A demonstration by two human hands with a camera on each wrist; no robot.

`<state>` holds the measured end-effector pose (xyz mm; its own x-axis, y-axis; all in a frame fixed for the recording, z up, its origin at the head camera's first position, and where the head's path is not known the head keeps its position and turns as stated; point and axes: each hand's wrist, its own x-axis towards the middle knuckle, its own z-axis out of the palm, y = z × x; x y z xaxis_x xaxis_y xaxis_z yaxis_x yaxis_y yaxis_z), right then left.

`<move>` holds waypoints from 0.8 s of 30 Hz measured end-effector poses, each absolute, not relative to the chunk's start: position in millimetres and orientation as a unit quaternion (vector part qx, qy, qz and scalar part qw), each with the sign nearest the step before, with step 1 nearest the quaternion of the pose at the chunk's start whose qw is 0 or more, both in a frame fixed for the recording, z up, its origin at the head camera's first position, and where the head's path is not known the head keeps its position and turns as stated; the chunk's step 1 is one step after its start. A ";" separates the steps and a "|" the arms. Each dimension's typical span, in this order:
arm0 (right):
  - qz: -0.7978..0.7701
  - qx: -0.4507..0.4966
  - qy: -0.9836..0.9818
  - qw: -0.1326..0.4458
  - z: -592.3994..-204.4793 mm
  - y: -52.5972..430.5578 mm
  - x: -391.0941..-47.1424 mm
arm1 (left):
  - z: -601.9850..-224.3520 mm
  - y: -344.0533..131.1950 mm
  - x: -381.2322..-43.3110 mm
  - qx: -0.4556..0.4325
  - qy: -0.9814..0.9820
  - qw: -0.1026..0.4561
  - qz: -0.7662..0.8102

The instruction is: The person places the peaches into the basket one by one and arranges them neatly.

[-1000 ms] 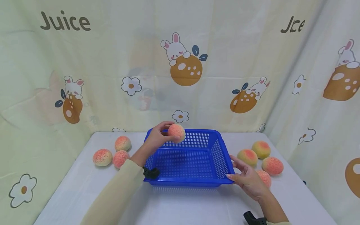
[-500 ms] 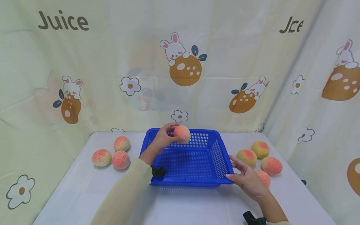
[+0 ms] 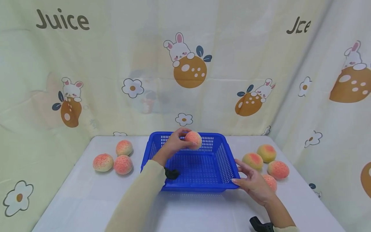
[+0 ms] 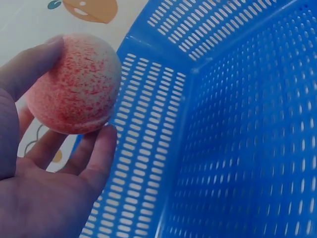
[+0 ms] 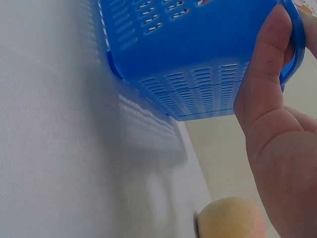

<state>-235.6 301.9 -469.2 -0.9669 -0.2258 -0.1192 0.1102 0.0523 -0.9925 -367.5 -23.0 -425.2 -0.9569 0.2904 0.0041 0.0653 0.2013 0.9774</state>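
My left hand [image 3: 174, 143] holds a pink, speckled peach [image 3: 194, 140] above the far part of a blue slotted plastic basket [image 3: 200, 186]. In the left wrist view the thumb lies on one side of that peach [image 4: 81, 82] and the fingertips reach its other side. No fruit shows in the visible part of the basket, though my left forearm covers its front left. At the basket's right side, near the front corner, my right hand [image 3: 256, 187] grips the rim, thumb on top, as the right wrist view also shows on the basket wall [image 5: 198, 44].
Three pinkish peaches, one of them here [image 3: 123, 164], lie left of the basket. Several more, among them a yellow-green one [image 3: 266, 153], lie to its right near my right hand. A printed curtain [image 3: 139, 48] hangs behind the white table [image 3: 200, 212].
My left hand has carried the peach to the right and slightly lower over the basket. My right hand keeps its grip on the rim.
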 end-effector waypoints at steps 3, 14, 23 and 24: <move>-0.688 -0.043 0.714 0.123 -470.6 300.1 -238.3 | -427.5 -18.6 -369.9 0.110 0.769 0.099 0.622; -0.685 -0.048 0.715 0.131 -470.5 297.6 -241.6 | -430.7 -0.3 -369.4 0.103 0.776 0.121 0.611; -0.679 -0.040 0.722 0.127 -467.0 299.9 -238.6 | -433.3 17.0 -365.0 0.083 0.789 0.118 0.597; -0.679 -0.041 0.722 0.127 -466.7 300.0 -238.4 | -434.0 18.6 -365.3 0.080 0.793 0.117 0.593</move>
<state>-238.4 300.0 -466.7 -0.9642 -0.2320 -0.1283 0.1140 0.0743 -0.9907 -365.3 18.6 -434.0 -0.9599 0.2651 -0.0915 -0.0129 0.2842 0.9587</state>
